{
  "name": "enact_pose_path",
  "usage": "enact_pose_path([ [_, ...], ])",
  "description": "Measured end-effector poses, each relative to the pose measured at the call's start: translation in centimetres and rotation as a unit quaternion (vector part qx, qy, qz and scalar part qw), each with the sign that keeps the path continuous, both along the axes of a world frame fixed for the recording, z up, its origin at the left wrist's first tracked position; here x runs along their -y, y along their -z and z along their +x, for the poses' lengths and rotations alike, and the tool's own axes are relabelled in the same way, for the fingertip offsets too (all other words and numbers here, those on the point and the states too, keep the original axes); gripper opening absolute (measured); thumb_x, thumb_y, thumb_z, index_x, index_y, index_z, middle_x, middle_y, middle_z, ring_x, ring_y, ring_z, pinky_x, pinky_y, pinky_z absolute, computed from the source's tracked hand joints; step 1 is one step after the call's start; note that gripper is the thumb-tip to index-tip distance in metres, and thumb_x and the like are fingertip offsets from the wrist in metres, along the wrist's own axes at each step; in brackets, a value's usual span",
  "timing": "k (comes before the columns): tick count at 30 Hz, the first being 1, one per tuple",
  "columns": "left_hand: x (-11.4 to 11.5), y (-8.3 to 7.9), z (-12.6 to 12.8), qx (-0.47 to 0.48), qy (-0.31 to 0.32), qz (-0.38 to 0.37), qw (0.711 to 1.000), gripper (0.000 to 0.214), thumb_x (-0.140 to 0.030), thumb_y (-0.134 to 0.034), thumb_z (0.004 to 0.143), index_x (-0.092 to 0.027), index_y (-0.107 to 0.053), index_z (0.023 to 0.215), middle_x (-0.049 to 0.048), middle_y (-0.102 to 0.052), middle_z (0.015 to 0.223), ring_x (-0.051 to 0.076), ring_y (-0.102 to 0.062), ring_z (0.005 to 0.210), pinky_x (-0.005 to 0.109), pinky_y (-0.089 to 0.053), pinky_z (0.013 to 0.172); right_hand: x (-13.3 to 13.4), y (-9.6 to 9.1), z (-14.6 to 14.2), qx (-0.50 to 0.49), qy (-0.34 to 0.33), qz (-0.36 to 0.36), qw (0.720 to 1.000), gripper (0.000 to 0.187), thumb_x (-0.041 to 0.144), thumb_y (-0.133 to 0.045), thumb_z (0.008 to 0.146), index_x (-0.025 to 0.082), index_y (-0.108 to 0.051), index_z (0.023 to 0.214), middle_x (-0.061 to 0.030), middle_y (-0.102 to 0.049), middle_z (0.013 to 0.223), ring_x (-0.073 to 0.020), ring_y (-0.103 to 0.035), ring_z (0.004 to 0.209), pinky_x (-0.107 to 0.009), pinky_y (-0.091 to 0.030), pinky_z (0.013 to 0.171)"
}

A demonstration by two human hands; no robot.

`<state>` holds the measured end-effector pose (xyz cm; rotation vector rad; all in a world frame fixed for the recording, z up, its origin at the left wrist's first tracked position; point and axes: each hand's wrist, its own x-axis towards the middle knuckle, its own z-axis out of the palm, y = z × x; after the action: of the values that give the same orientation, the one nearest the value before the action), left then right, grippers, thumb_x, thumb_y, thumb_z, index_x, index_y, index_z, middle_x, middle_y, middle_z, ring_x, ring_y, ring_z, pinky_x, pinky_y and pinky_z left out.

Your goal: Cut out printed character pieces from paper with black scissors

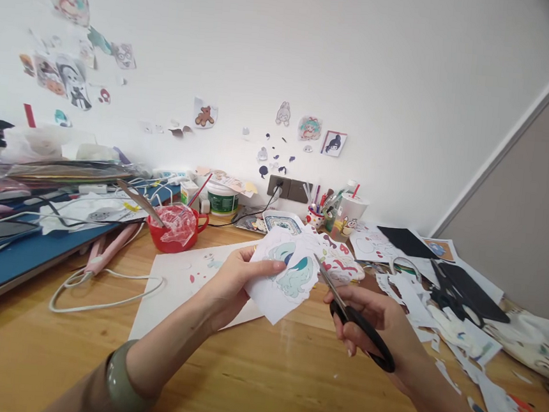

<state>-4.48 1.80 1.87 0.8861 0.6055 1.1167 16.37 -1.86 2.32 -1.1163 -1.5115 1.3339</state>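
Left hand (pixel 234 281) is pinching the paper (pixel 273 305) at frame centre, thumb lying on its drawn face, other fingers mostly hiding behind. Right hand (pixel 389 319), right of centre, is grasping scissors (pixel 364 327), fingers curling around the black handles; blades are pointing at the paper's right edge, contact unclear. Bare table (pixel 240 382) is stretching across lower centre; scraps (pixel 495 398) are crowding lower right, a mug (pixel 175 243) sitting left of centre.

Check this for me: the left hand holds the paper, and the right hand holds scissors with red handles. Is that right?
Not quite: the scissors are black-handled, not red-handled, as the head view shows. The left hand does hold the paper, and the right hand the scissors.
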Motion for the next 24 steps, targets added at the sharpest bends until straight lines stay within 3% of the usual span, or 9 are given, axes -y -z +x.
enact_pose_path([
  [7, 0.1, -0.4, 0.0, 0.038, -0.031, -0.026, 0.998, 0.021, -0.015, -0.068, 0.067, -0.012, -0.067, 0.087, 0.0091, -0.070, 0.082, 0.018, -0.065, 0.070, 0.028, -0.053, 0.068, 0.0, -0.1, -0.3, 0.023, -0.006, -0.014, 1.000, 0.021, 0.018, -0.069, 0.064, 0.016, -0.059, 0.082, 0.0064, -0.051, 0.052, -0.0059, -0.044, 0.044, -0.015, -0.044, 0.039],
  [10, 0.1, -0.6, -0.2, 0.061, -0.045, -0.021, 0.997, 0.027, -0.018, -0.066, 0.069, -0.012, -0.065, 0.095, 0.0098, -0.069, 0.089, 0.021, -0.065, 0.080, 0.032, -0.051, 0.076, 0.0, 0.1, -0.6, 0.022, -0.004, -0.005, 1.000, 0.022, 0.019, -0.069, 0.063, 0.016, -0.058, 0.082, 0.0066, -0.052, 0.052, -0.0056, -0.045, 0.042, -0.015, -0.044, 0.039],
  [16, 1.1, -0.5, 0.6, 0.228, -0.014, -0.008, 0.973, 0.056, -0.054, -0.047, 0.076, -0.018, -0.052, 0.118, 0.0097, -0.056, 0.119, 0.029, -0.043, 0.117, 0.041, -0.034, 0.097, 0.2, 0.1, -1.2, -0.050, 0.003, 0.012, 0.999, 0.038, 0.039, -0.075, 0.058, 0.016, -0.058, 0.083, 0.0049, -0.055, 0.054, -0.0065, -0.049, 0.043, -0.014, -0.040, 0.035],
  [18, 1.7, 0.3, 1.5, 0.248, -0.019, -0.008, 0.968, 0.054, -0.055, -0.047, 0.076, -0.024, -0.048, 0.121, 0.0067, -0.053, 0.123, 0.029, -0.037, 0.121, 0.044, -0.031, 0.098, 0.4, -0.1, -1.5, -0.071, 0.016, 0.018, 0.997, 0.046, 0.046, -0.076, 0.053, 0.016, -0.058, 0.083, 0.0046, -0.055, 0.055, -0.0069, -0.050, 0.043, -0.014, -0.038, 0.034],
  [21, 2.7, 1.8, 3.0, 0.208, -0.024, 0.022, 0.978, 0.059, -0.049, -0.058, 0.071, -0.026, -0.044, 0.123, 0.0081, -0.052, 0.123, 0.031, -0.035, 0.122, 0.049, -0.031, 0.096, 0.7, -0.4, -1.9, -0.095, 0.035, 0.022, 0.995, 0.052, 0.050, -0.077, 0.047, 0.016, -0.057, 0.081, 0.0041, -0.056, 0.055, -0.0078, -0.050, 0.043, -0.015, -0.038, 0.034],
  [24, 3.5, 2.9, 4.0, 0.086, -0.060, 0.126, 0.987, 0.071, -0.043, -0.073, 0.056, -0.025, -0.048, 0.120, 0.0073, -0.057, 0.117, 0.029, -0.036, 0.121, 0.041, -0.027, 0.101, 0.9, -0.5, -2.2, -0.105, 0.027, 0.029, 0.994, 0.049, 0.046, -0.078, 0.049, 0.016, -0.056, 0.081, 0.0037, -0.057, 0.054, -0.0085, -0.050, 0.044, -0.016, -0.037, 0.034],
])
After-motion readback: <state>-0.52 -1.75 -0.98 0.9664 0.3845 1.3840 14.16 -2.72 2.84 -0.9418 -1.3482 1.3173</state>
